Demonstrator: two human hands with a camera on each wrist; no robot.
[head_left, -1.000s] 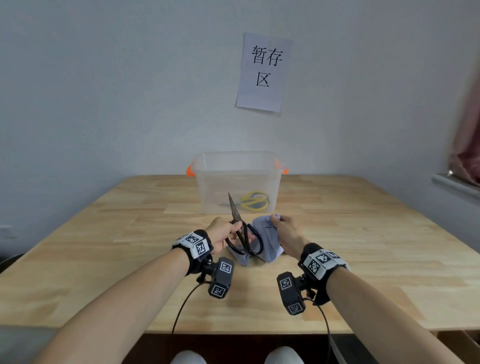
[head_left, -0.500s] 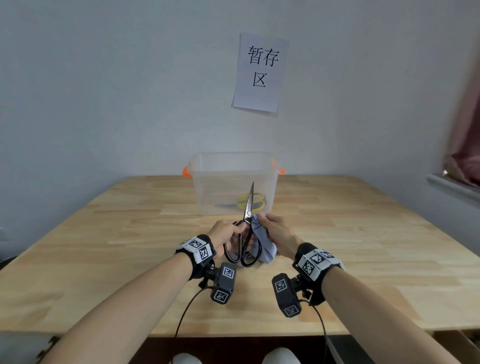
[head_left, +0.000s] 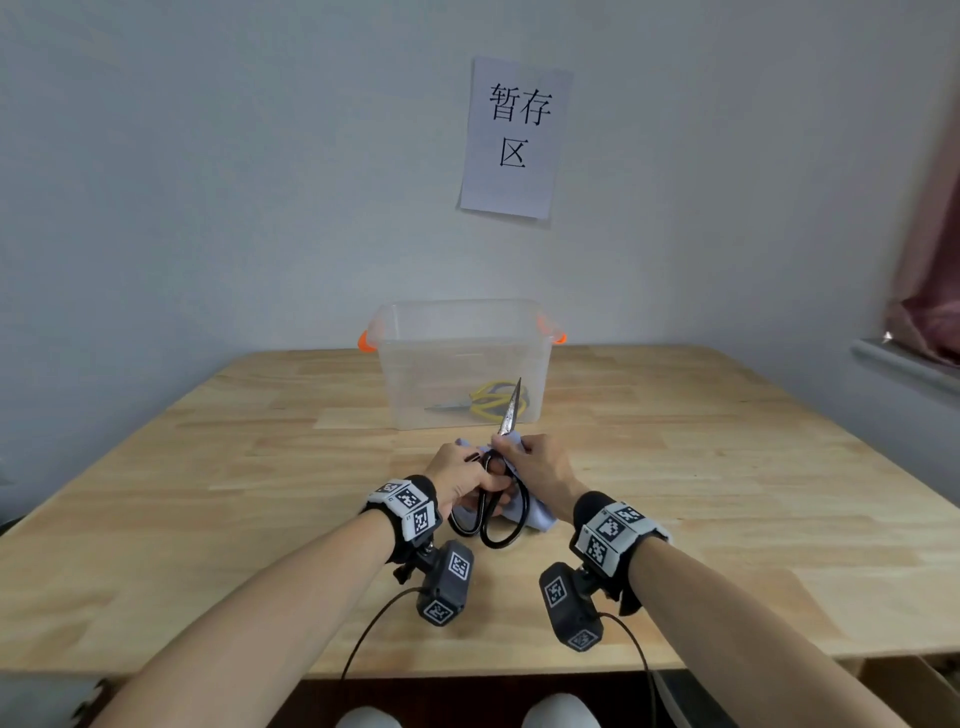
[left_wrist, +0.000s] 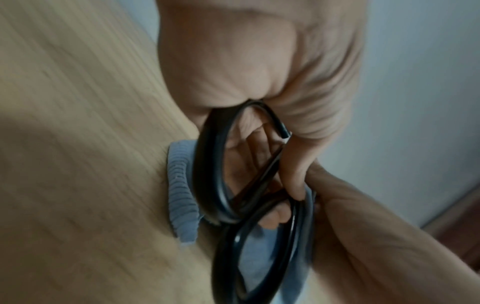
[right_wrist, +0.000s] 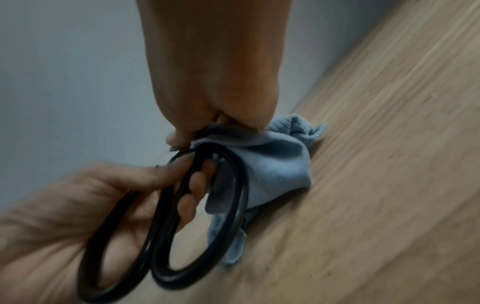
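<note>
Head view: left hand (head_left: 462, 475) grips the black handle loops of the scissors (head_left: 508, 413), fingers curled round them. Right hand (head_left: 540, 467) pinches a blue cloth (head_left: 537, 517) round the blade base. The scissors are on the near side of the bin (head_left: 462, 332), held over the tabletop (head_left: 208, 493), tip up and leaning slightly right, overlapping the bin's front wall in this view. A yellow-handled pair (head_left: 493, 400) lies inside the bin. Paper sign (head_left: 514, 137) on the wall above the bin.

Change: a second ago the blade leaned left and the cloth was off to the side of the handles under the right hand. Half a second ago the blade was upright with the cloth coming to it. Now the cloth is wrapped on the blade near the pivot. Judged: the grip is set and a wipe toward the tip is about to start; nothing goes into the bin yet.

Left wrist view: blurred. Left hand (left_wrist: 259, 72) is clenched on a loop, scissors (left_wrist: 207, 174) loops crossed, blades shut. Cloth (left_wrist: 182, 195) hangs behind the loops down toward the tabletop (left_wrist: 78, 144); cannot tell if it touches. Right hand (left_wrist: 376, 236) comes in from lower right.

Right wrist view: right hand (right_wrist: 215, 72) has its fingers closed on bunched cloth (right_wrist: 280, 164); the blade is hidden inside. Left hand (right_wrist: 64, 216) fingers (right_wrist: 197, 181) pass through a scissors (right_wrist: 228, 205) loop. The cloth tail drapes near the tabletop (right_wrist: 389, 164).
</note>
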